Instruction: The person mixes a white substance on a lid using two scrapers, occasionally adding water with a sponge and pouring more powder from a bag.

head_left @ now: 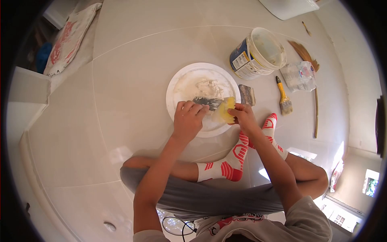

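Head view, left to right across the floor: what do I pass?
White printed sack → left hand on the round white lid → right hand gripping a flat yellow tool → yellow-handled paintbrush → thin wooden broom stick.

round lid (181, 80) white, grey smear | scraper (226, 109) yellow | bucket (258, 54) white, blue-yellow label | brush (283, 96) yellow handle | socks (229, 163) white, red stripes | shorts (201, 197) grey | floor tiles (121, 101) beige
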Demonstrator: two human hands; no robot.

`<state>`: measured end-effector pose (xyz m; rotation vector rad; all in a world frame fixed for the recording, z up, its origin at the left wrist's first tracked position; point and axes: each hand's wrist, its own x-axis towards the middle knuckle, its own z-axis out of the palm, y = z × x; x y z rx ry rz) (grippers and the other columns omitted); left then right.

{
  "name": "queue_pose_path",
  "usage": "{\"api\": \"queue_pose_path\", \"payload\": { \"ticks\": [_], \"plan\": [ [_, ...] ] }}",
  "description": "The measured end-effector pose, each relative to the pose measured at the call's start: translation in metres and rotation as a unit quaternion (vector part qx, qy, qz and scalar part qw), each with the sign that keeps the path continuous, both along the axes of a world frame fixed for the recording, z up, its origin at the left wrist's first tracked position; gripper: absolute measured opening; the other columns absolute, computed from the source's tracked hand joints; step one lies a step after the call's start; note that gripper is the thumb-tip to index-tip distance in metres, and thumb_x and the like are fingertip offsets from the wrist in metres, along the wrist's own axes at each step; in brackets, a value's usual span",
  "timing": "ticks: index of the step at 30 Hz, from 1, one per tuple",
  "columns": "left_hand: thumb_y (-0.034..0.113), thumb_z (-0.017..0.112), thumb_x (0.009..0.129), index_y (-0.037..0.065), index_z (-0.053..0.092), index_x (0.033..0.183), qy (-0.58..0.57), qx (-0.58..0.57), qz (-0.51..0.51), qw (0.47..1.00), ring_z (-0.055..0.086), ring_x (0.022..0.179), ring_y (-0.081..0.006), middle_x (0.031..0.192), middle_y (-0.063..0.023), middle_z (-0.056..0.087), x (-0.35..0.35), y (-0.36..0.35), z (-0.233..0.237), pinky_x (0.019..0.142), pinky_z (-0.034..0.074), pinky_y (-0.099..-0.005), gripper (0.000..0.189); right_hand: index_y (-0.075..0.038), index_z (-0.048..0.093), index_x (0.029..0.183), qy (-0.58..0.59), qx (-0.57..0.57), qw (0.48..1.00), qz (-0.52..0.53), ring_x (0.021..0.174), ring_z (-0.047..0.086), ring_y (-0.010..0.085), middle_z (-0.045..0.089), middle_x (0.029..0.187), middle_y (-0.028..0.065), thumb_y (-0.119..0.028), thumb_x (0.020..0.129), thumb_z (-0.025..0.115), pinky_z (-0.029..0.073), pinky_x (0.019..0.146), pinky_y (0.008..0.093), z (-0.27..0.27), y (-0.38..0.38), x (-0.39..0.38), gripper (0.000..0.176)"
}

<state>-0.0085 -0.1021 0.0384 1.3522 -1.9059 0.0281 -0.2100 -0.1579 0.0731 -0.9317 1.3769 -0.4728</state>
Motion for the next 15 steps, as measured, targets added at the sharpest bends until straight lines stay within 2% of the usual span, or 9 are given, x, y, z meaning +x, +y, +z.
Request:
{"api": "queue_pose_path", "payload": {
  "ticks": [1,3,4,5,7,10,11,14,15],
  "plan": [
    [0.002,0.062,0.064,0.007,0.067,0.088,-0.011,-0.014,0.019,1.0,0.053,0.079,-0.0158,0.081,0.0006,0.06,0.005,-0.002,0.0,0.073,0.041,-0.0332,0.025,0.004,0.062,0.088,-0.001,0.001,1.0,0.002,0.066,0.061,0.016,0.064,0.083,0.0115,-0.009,0.079,0.059,0.051,0.054,0.0286,0.006,-0.003,-0.003,0.015],
    [0.002,0.062,0.064,0.009,0.067,0.088,-0.012,-0.012,0.028,0.999,0.053,0.08,-0.0151,0.083,0.0024,0.061,0.013,-0.005,-0.002,0.074,0.041,-0.033,0.025,0.001,0.063,0.087,0.282,-0.249,0.899,0.224,0.064,0.061,0.0233,0.063,0.076,0.0156,-0.006,0.076,0.059,0.048,0.053,0.0332,0.027,-0.01,-0.005,0.013],
    [0.003,0.062,0.065,0.009,0.067,0.087,-0.023,-0.018,0.027,0.999,0.053,0.08,-0.0148,0.083,0.0027,0.061,0.014,-0.005,-0.002,0.074,0.04,-0.033,0.024,0.002,0.062,0.087,0.313,-0.362,0.853,0.207,0.066,0.06,0.0318,0.059,0.07,0.0191,-0.007,0.074,0.059,0.047,0.06,0.0389,0.039,-0.01,0.001,0.016],
    [0.003,0.062,0.065,0.01,0.067,0.087,-0.033,-0.025,0.024,0.999,0.053,0.08,-0.0145,0.082,0.003,0.061,0.014,-0.005,-0.001,0.075,0.04,-0.0329,0.023,0.002,0.062,0.087,0.316,-0.359,0.854,0.205,0.066,0.06,0.0318,0.059,0.07,0.0191,-0.007,0.074,0.059,0.047,0.06,0.0389,0.043,-0.012,0.009,0.016],
    [0.003,0.063,0.065,0.011,0.068,0.086,-0.023,-0.029,0.012,0.999,0.053,0.08,-0.0141,0.081,0.0029,0.061,0.009,-0.004,0.005,0.076,0.04,-0.0327,0.023,0.002,0.063,0.086,0.275,-0.537,0.733,0.313,0.07,0.059,0.0361,0.059,0.068,0.0193,-0.009,0.072,0.06,0.047,0.065,0.0409,0.046,-0.028,0.023,0.017],
    [0.004,0.064,0.067,0.011,0.068,0.085,0.016,-0.005,0.021,1.0,0.054,0.076,-0.0147,0.078,0.0007,0.061,0.015,-0.002,0.009,0.074,0.04,-0.0324,0.02,0.004,0.06,0.085,0.367,-0.457,0.696,0.416,0.059,0.057,0.0313,0.06,0.071,0.0156,-0.008,0.073,0.061,0.047,0.06,0.0391,0.019,-0.052,0.031,0.018],
    [0.006,0.064,0.069,0.01,0.068,0.085,0.045,0.022,0.042,0.998,0.054,0.073,-0.0158,0.076,-0.0013,0.061,0.022,-0.003,0.009,0.071,0.041,-0.0324,0.017,0.004,0.06,0.085,0.368,-0.456,0.695,0.416,0.059,0.057,0.0313,0.06,0.071,0.0156,-0.008,0.073,0.061,0.047,0.06,0.0391,0.016,-0.054,0.027,0.018],
    [0.008,0.068,0.073,0.003,0.061,0.077,0.218,0.187,0.154,0.946,0.051,0.056,-0.0214,0.066,-0.006,0.059,0.045,-0.002,0.015,0.056,0.041,-0.0324,0.009,0.003,0.064,0.086,0.338,-0.3,0.826,0.337,0.068,0.062,0.031,0.063,0.071,0.0185,-0.01,0.07,0.062,0.05,0.062,0.037,0.02,-0.062,0.003,0.02],
    [0.008,0.068,0.073,0.003,0.061,0.077,0.223,0.19,0.158,0.943,0.051,0.056,-0.0214,0.066,-0.006,0.059,0.05,-0.002,0.012,0.056,0.041,-0.0324,0.009,0.003,0.064,0.086,0.339,-0.297,0.824,0.343,0.068,0.062,0.031,0.063,0.071,0.0185,-0.01,0.07,0.062,0.05,0.062,0.037,0.016,-0.055,-0.007,0.02]
  ]
}}
